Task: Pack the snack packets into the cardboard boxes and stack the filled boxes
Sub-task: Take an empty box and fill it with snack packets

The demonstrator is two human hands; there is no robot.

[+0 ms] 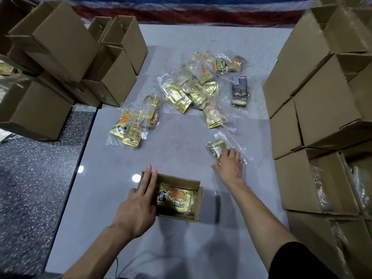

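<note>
Your left hand (pixel 138 204) lays straight fingers along the small open brown cardboard box (pixel 179 181), with a shiny gold foil snack packet (pixel 175 198) lying inside just beside them. Your right hand (pixel 229 166) rests spread, ungripping fingers on a crinkled clear-wrapped gold packet (pixel 216 148).

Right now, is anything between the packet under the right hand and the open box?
Nothing visible does. Only bare table lies between the bagged packet under the right hand and the open box. The left hand rests on the box's left wall, clear of that path.
</note>
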